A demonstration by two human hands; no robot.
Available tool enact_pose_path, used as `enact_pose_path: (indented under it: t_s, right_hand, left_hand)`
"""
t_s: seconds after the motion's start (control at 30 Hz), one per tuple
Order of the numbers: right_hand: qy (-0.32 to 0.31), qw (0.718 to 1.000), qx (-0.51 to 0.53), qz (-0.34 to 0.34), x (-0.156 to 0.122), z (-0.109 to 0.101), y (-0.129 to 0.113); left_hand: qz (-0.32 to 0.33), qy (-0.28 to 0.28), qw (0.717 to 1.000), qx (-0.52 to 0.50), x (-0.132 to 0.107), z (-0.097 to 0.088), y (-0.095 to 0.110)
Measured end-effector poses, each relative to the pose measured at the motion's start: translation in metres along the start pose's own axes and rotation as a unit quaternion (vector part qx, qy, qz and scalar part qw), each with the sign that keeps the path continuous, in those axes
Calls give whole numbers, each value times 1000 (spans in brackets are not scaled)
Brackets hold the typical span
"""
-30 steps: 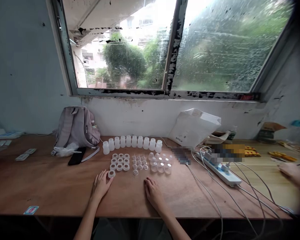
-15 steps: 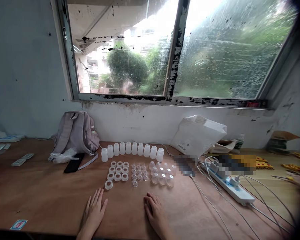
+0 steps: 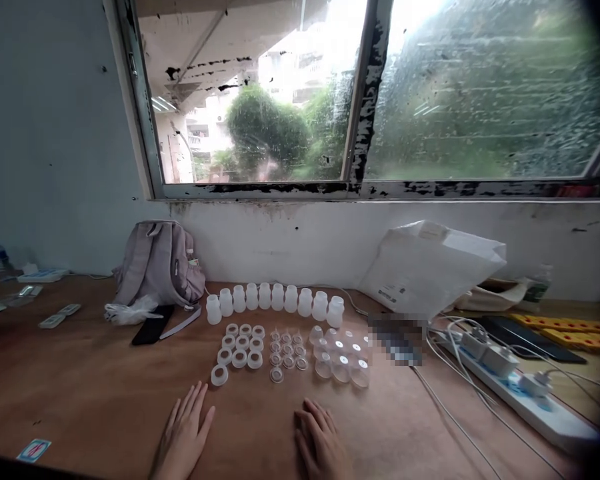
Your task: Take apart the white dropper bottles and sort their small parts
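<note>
My left hand (image 3: 186, 430) lies flat on the brown table, fingers stretched out and holding nothing. Just beyond its fingertips is the nearest white screw ring (image 3: 219, 383), at the front of several such rings set out in rows. To the right of them come small clear nipple-like pieces (image 3: 277, 376), also in rows. Farther right stand clear domed caps (image 3: 323, 367). A curved line of small frosted white bottles (image 3: 277, 297), without caps, stands upright behind. My right hand (image 3: 323, 437) rests below the clear pieces and caps, its fingers loosely bent and touching only the table.
At the back left, a mauve backpack (image 3: 153, 267) leans on the wall, with a black phone-like object (image 3: 151, 327) before it. On the right are a white plastic bag (image 3: 430, 267), a power strip (image 3: 555, 413) with plugs, and trailing white cables (image 3: 445, 423).
The head view has turned and shifted slightly, so the things on the right sit farther right. Both hands remain on the table, and the bottles and parts keep their arrangement.
</note>
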State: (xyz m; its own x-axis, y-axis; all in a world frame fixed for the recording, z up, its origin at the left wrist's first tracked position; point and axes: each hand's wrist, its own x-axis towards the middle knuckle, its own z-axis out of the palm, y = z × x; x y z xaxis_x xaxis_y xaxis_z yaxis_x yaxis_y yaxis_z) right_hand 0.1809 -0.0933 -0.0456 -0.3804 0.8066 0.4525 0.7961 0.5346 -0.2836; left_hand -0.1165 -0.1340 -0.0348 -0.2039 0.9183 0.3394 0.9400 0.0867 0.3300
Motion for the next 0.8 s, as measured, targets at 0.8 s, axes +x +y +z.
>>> enact_pose_path:
  t_s: [0.8]
  right_hand:
    - [47,982,175,57,101,5,-1]
  left_hand:
    - [204,15,979,-24,117,12,95]
